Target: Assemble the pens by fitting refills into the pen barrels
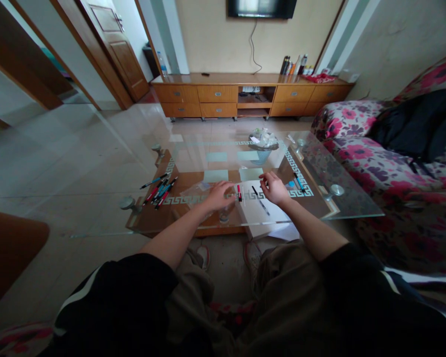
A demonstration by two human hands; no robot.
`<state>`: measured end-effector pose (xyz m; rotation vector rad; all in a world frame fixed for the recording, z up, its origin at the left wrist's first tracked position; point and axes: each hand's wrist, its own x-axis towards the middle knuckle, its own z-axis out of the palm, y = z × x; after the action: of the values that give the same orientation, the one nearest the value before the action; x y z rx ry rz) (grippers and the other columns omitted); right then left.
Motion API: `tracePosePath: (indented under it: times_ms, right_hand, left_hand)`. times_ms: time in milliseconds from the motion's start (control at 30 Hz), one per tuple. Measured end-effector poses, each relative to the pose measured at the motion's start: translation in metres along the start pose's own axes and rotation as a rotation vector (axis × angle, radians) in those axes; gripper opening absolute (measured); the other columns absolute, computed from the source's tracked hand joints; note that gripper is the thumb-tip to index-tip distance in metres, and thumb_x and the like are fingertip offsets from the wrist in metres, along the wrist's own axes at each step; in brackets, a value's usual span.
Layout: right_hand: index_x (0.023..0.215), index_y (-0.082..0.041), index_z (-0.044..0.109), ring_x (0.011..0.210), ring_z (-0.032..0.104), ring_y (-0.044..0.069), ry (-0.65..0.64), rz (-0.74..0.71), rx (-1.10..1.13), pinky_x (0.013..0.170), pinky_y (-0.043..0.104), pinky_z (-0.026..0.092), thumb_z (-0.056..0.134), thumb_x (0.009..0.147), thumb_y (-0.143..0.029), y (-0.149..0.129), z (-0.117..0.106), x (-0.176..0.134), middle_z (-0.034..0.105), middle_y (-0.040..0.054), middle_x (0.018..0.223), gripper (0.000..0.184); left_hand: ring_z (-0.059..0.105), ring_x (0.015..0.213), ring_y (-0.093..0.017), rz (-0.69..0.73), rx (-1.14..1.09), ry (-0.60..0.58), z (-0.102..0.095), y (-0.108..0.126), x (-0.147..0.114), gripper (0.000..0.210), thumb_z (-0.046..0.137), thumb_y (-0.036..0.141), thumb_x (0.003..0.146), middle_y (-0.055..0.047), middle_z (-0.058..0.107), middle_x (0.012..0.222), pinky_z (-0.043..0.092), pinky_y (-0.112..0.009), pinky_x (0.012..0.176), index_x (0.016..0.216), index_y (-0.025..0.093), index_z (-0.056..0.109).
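My left hand hovers over the glass table, its fingers and thumb apart and nothing visible between them. Close to its fingertips lies a short red and black pen part, with a thin white stick, perhaps a refill, beside it. My right hand is closed, fingers curled in toward the thumb; whatever they may hold is too small to make out. Just left of it sits a small black piece like a pen cap. A slim grey pen lies below, nearer to me.
Several red, blue and black pens lie piled at the table's left. Blue pens lie at the right. A clear plastic bag is near my left hand. Beyond the glass table stand a wastebasket and a wooden TV cabinet.
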<state>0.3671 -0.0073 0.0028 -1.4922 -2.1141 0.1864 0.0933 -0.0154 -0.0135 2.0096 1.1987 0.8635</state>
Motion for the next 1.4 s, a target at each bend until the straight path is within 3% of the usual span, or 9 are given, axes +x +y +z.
tracePosePath:
  times_ms: [167, 300, 433, 567, 667, 800, 900, 1067, 1400]
  right_hand:
    - [0.113, -0.016, 0.06, 0.092, 0.06, 0.023, -0.02, -0.058, -0.007, 0.084, 0.033, 0.047, 0.047, 0.094, -0.024, -0.003, 0.007, 0.0, 0.062, 0.0123, 0.106, 0.025]
    - [0.113, -0.016, 0.06, 0.091, 0.06, 0.023, -0.032, -0.085, -0.017, 0.08, 0.033, 0.047, 0.047, 0.094, -0.024, 0.0, 0.01, -0.002, 0.061, 0.0121, 0.107, 0.024]
    - [0.112, -0.017, 0.06, 0.091, 0.06, 0.023, -0.024, -0.099, -0.013, 0.079, 0.033, 0.047, 0.048, 0.094, -0.024, 0.0, 0.01, -0.002, 0.062, 0.0116, 0.106, 0.023]
    - [0.111, -0.017, 0.061, 0.093, 0.059, 0.023, -0.01, -0.103, -0.011, 0.081, 0.033, 0.047, 0.049, 0.094, -0.024, -0.001, 0.009, -0.001, 0.062, 0.0117, 0.104, 0.023]
    - [0.109, -0.016, 0.063, 0.093, 0.059, 0.023, 0.008, -0.115, 0.018, 0.082, 0.034, 0.046, 0.05, 0.093, -0.024, -0.004, 0.01, 0.0, 0.063, 0.0115, 0.101, 0.022]
    - [0.101, -0.017, 0.066, 0.082, 0.059, 0.02, 0.054, -0.061, 0.211, 0.077, 0.032, 0.046, 0.05, 0.094, -0.029, -0.02, 0.012, 0.002, 0.066, 0.0088, 0.093, 0.021]
    - [0.098, -0.018, 0.067, 0.076, 0.06, 0.017, 0.026, 0.018, 0.416, 0.07, 0.028, 0.046, 0.047, 0.097, -0.038, -0.038, 0.014, 0.002, 0.069, 0.0052, 0.088, 0.029]
    - [0.1, -0.019, 0.068, 0.072, 0.06, 0.015, -0.125, -0.082, 0.552, 0.062, 0.026, 0.044, 0.056, 0.092, -0.042, -0.061, 0.016, -0.003, 0.07, 0.0025, 0.086, 0.028]
    - [0.098, -0.017, 0.065, 0.074, 0.06, 0.016, -0.112, -0.063, 0.682, 0.063, 0.026, 0.046, 0.058, 0.089, -0.039, -0.061, 0.024, -0.002, 0.068, 0.0031, 0.082, 0.025]
  left_hand:
    - [0.027, 0.146, -0.036, 0.053, 0.307, -0.17, 0.008, 0.005, 0.002, 0.082, 0.078, 0.041, 0.068, -0.011, 0.036, 0.156, 0.017, -0.053, 0.12, 0.143, 0.024, 0.049]
    - [0.019, 0.15, -0.034, 0.077, 0.427, -0.214, 0.011, 0.001, 0.003, 0.082, 0.066, 0.047, 0.08, -0.012, 0.029, 0.161, 0.016, -0.054, 0.12, 0.152, 0.024, 0.035]
    - [0.023, 0.149, -0.033, 0.134, 0.433, -0.198, 0.016, -0.007, 0.004, 0.077, 0.064, 0.045, 0.083, -0.011, 0.037, 0.157, 0.018, -0.053, 0.12, 0.152, 0.024, 0.036]
    - [0.042, 0.137, -0.033, 0.18, 0.374, -0.159, 0.018, -0.01, 0.006, 0.072, 0.07, 0.04, 0.08, -0.012, 0.051, 0.142, 0.032, -0.052, 0.115, 0.146, 0.024, 0.046]
    - [0.052, 0.126, -0.028, 0.271, 0.29, -0.035, 0.013, -0.002, 0.006, 0.066, 0.075, 0.033, 0.075, -0.012, 0.05, 0.134, 0.042, -0.046, 0.11, 0.137, 0.022, 0.054]
    - [0.049, 0.13, -0.026, 0.439, 0.227, 0.173, 0.003, 0.012, 0.006, 0.055, 0.07, 0.024, 0.082, -0.014, 0.041, 0.138, 0.044, -0.046, 0.111, 0.134, 0.019, 0.054]
    - [0.046, 0.134, -0.027, 0.578, 0.236, 0.165, 0.001, 0.017, 0.004, 0.054, 0.063, 0.023, 0.088, -0.016, 0.037, 0.142, 0.045, -0.047, 0.112, 0.14, 0.02, 0.047]
    - [0.043, 0.138, -0.031, 0.649, 0.27, 0.128, 0.003, 0.017, 0.002, 0.06, 0.059, 0.028, 0.093, -0.018, 0.033, 0.147, 0.045, -0.052, 0.111, 0.148, 0.021, 0.036]
    - [0.041, 0.139, -0.033, 0.724, 0.267, 0.088, 0.005, 0.019, 0.002, 0.069, 0.061, 0.031, 0.091, -0.019, 0.032, 0.148, 0.045, -0.053, 0.111, 0.152, 0.022, 0.029]
